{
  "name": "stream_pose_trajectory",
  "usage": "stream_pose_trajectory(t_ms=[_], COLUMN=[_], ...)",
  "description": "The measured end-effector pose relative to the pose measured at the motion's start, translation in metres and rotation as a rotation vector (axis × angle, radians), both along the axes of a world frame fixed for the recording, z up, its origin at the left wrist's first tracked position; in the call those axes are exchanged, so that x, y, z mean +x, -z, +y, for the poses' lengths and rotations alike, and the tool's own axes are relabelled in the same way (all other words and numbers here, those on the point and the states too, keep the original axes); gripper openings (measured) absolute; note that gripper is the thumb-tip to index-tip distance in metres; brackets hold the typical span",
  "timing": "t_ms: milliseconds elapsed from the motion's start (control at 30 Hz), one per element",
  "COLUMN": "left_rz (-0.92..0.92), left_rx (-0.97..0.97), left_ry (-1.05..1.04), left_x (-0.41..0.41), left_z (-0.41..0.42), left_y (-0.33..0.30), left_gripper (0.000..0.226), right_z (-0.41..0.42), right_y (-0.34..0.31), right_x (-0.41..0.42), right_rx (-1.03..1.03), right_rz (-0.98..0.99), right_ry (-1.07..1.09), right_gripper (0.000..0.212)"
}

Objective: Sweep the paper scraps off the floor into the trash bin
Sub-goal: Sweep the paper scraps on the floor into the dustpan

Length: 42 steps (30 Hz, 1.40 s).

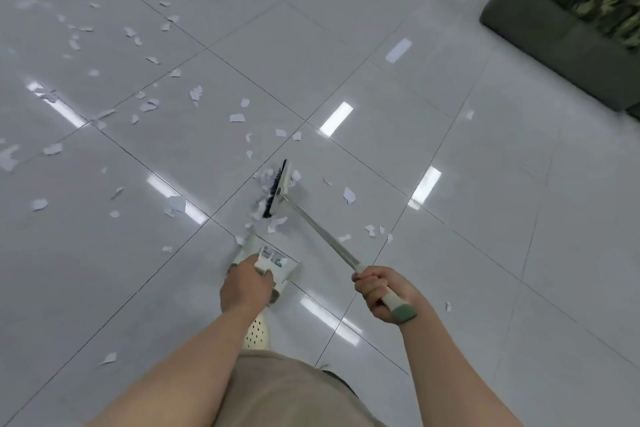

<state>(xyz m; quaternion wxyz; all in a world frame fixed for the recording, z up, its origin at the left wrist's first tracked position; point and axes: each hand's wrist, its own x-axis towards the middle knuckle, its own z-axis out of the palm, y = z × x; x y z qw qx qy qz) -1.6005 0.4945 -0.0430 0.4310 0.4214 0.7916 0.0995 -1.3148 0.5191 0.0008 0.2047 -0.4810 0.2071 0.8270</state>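
Both bare hands are busy: left hand (246, 284) grips the white plastic dustpan (273, 258), right hand (375, 291) clasps the long-handled white broom (277, 189). Torn white paper scraps (238, 117) litter the glossy tiled floor (485, 218); short strokes toward the pan's lip should work best.

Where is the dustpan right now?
Low in the middle of the head view, the dustpan is held by the left hand, just below the broom head.

Broom (278, 188) beside dustpan (273, 258); scattered scraps (237, 117)
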Motion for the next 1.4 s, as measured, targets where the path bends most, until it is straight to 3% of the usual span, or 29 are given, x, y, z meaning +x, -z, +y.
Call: stream_pose_trajectory(t_ms=[133, 267, 433, 567, 700, 800, 900, 1167, 1267, 1400], left_rz=[0.016, 0.018, 0.03, 0.057, 0.102, 0.15, 0.163, 0.173, 0.176, 0.168], left_rx=[0.027, 0.033, 0.083, 0.107, 0.105, 0.109, 0.114, 0.097, 0.083, 0.097], left_ry=[-0.119, -0.16, -0.182, -0.144, -0.028, 0.03, 0.048, 0.076, -0.005, -0.14], left_x=[0.01, 0.03, 0.07, 0.119, 0.176, 0.212, 0.245, 0.31, 0.307, 0.285], left_z=[0.005, 0.01, 0.014, 0.017, 0.013, 0.005, -0.002, -0.014, -0.014, -0.007], left_y=[-0.001, -0.005, 0.0, 0.003, 0.001, 0.003, 0.001, -0.011, -0.014, -0.022], left_gripper=[0.028, 0.021, 0.035, 0.037, 0.03, 0.03, 0.023, 0.008, 0.004, 0.004], right_z=[0.008, 0.007, -0.028, -0.083, -0.138, -0.156, -0.163, -0.125, -0.086, -0.012], right_y=[-0.014, -0.032, -0.044, -0.048, -0.041, -0.033, -0.015, 0.02, 0.027, 0.036], right_x=[0.007, 0.054, 0.152, 0.249, 0.337, 0.381, 0.405, 0.328, 0.312, 0.317], right_rx=[0.031, 0.026, -0.038, -0.1, -0.244, -0.254, -0.258, -0.026, 0.003, -0.012], right_rz=[0.015, -0.146, -0.482, -0.718, -0.835, -0.808, -0.799, -0.574, -0.405, -0.09], right_ry=[-0.01, 0.083, 0.161, 0.11, 0.034, 0.073, 0.0, -0.55, -0.491, -0.23], right_gripper=[0.049, 0.055, 0.028, 0.027, 0.027, 0.013, 0.016, 0.009, 0.013, 0.035])
